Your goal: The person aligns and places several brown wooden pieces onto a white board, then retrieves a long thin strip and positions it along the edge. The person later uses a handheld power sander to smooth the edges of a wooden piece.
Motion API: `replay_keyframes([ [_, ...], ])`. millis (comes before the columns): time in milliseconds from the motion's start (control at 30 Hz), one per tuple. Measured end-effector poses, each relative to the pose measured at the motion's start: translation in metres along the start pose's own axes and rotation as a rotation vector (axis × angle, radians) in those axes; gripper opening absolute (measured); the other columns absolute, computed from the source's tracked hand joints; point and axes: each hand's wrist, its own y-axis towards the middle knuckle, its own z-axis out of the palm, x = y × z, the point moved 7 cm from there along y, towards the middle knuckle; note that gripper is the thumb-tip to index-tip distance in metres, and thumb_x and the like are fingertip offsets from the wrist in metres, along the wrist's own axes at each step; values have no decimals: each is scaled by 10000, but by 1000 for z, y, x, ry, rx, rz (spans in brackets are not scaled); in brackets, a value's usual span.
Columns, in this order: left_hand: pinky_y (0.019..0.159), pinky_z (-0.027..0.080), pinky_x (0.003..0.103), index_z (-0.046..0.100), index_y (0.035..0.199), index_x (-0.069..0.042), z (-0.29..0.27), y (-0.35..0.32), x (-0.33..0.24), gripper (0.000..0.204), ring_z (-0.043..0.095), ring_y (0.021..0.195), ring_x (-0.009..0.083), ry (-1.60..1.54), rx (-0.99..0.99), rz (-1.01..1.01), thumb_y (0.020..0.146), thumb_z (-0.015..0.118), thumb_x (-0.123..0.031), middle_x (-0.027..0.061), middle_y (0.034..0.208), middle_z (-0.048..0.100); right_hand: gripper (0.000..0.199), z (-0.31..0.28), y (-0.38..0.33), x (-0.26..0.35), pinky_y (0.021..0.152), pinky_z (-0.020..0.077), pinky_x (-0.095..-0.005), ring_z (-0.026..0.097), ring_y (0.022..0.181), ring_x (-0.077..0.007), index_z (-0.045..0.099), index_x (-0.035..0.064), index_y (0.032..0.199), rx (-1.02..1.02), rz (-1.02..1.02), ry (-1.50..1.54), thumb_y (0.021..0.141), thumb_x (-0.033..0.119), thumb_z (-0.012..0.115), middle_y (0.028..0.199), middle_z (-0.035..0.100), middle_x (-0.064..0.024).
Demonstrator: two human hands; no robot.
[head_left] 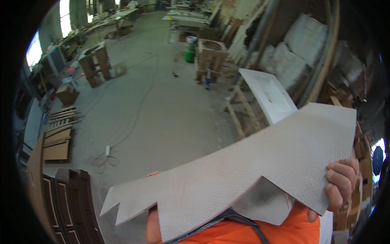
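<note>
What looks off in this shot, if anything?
The grey textured sheet has a jagged, notched lower edge, as if cut out or broken; I cannot tell which. The right hand grips its right edge. The left hand is mostly hidden under the sheet. A cable lies loose on the floor.

We wear a bright orange top, showing at six o'clock. A dark grey strap crosses it. Our right hand (340, 185), at four o'clock, is bare and ungloved.

The panel (252, 171) hides the left hand (152, 227) at 6 o'clock, only a sliver showing; the right hand (340, 185) at 4 o'clock shows fingers only; benches at 12 o'clock blur.
</note>
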Motion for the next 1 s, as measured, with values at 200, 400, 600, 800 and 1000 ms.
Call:
replay_keyframes([
  [200,947,501,486,650,996,-147,69,180,-49,441,641,934,261,14,-23,59,1025,321,-440,72,933,668,679,245,-7,-64,495,393,-371,520,557,-205,426,71,829,9,72,159,957,733,344,666,490,-92],
  [400,933,504,489,650,971,-154,158,357,-105,448,638,922,261,23,-30,193,1018,320,-453,68,917,665,699,504,26,-156,494,394,-361,516,547,-219,448,33,836,-61,30,363,906,728,471,669,502,-103],
  [600,919,506,491,650,946,-160,245,527,-159,456,635,910,260,-6,-39,285,1011,319,-466,64,901,663,675,764,59,-230,495,313,-332,478,524,-208,406,51,701,-43,71,527,934,678,498,607,467,-70],
  [800,905,509,494,650,921,-166,309,717,-230,464,632,898,260,-11,-42,351,1005,318,-479,59,885,661,653,1004,72,-268,534,375,-369,495,559,-246,449,45,777,-7,150,581,901,678,549,667,500,-72],
  [1000,891,512,496,650,896,-172,411,872,-315,474,630,886,260,50,2,420,998,317,-492,55,869,658,594,1229,80,-339,634,459,-432,522,630,-304,499,50,750,-34,308,488,929,615,542,683,525,-91],
])
